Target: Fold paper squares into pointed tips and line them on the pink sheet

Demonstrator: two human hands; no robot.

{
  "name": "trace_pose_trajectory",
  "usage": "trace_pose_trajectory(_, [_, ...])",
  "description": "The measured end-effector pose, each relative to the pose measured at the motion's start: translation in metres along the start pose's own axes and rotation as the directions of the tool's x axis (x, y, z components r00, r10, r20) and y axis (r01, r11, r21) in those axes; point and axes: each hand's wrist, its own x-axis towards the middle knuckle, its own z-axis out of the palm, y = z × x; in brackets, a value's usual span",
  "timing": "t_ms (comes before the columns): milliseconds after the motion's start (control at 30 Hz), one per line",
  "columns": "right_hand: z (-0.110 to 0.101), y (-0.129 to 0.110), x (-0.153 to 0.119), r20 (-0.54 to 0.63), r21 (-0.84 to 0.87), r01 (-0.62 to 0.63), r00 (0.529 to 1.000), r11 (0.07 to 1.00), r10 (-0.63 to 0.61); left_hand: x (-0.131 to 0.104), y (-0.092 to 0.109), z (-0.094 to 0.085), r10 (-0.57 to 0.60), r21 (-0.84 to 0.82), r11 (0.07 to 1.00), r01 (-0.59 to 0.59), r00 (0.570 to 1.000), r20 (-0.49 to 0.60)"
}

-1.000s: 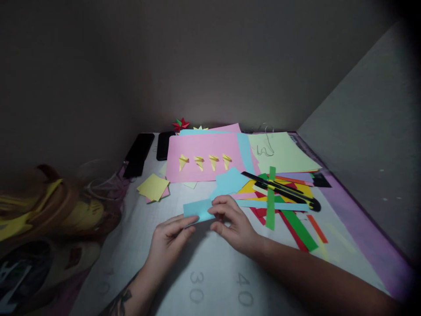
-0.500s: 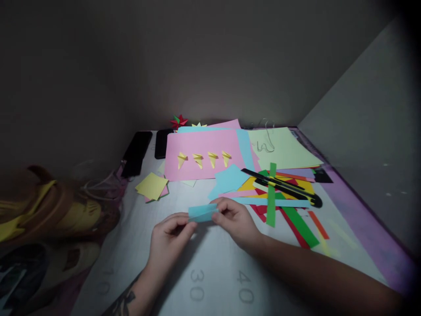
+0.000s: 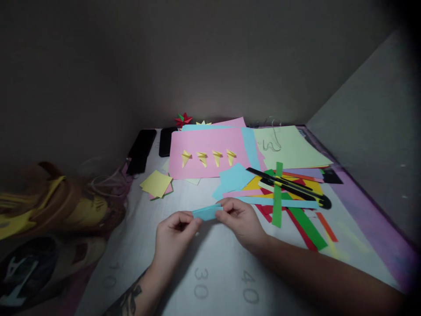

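A small folded piece of light blue paper (image 3: 207, 213) is held just above the white mat, its layers lying nearly together. My left hand (image 3: 176, 230) pinches its left end between thumb and fingers. At the right end, my right hand (image 3: 241, 221) grips it the same way. Beyond the hands, several folded yellow paper pieces (image 3: 217, 158) lie in a row on a pink sheet (image 3: 204, 142). Light blue paper squares (image 3: 235, 175) rest just past my right hand.
Coloured paper strips (image 3: 304, 228) and a black-and-yellow utility knife (image 3: 292, 188) lie at right. Yellow squares (image 3: 156, 184) sit at left, with black phones (image 3: 142, 149) behind. A red and green paper star (image 3: 183, 119) stands at the back. A brown pot-like container (image 3: 62, 197) is far left.
The blue paper's fold has closed further, so it looks narrower. Both hands keep their pinch. The whole view has shifted slightly, moving the scene a little to the right.
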Motion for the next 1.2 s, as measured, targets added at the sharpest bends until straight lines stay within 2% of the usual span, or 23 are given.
trace_pose_trajectory(267, [0.0008,-0.0012,-0.0015,-0.018,-0.045,-0.001,1.0,0.999,0.0,-0.001,-0.0006,0.001,-0.098,-0.103,0.99,0.097,0.995,-0.006])
trace_pose_trajectory(600, [0.0008,0.0008,-0.0001,-0.008,-0.003,-0.031,1.0,1.0,0.03,-0.0002,0.0018,0.001,-0.107,-0.124,0.987,0.107,0.994,0.011])
trace_pose_trajectory(767, [-0.0006,0.0017,-0.0003,-0.001,-0.02,-0.026,1.0,0.999,0.026,-0.0008,0.0005,0.0011,-0.156,-0.156,0.975,0.159,0.987,0.032])
trace_pose_trajectory(1200, [0.0008,0.002,0.0023,-0.019,0.085,-0.028,0.999,0.996,0.03,-0.001,-0.0017,-0.0054,-0.009,0.058,0.998,0.006,0.999,0.051])
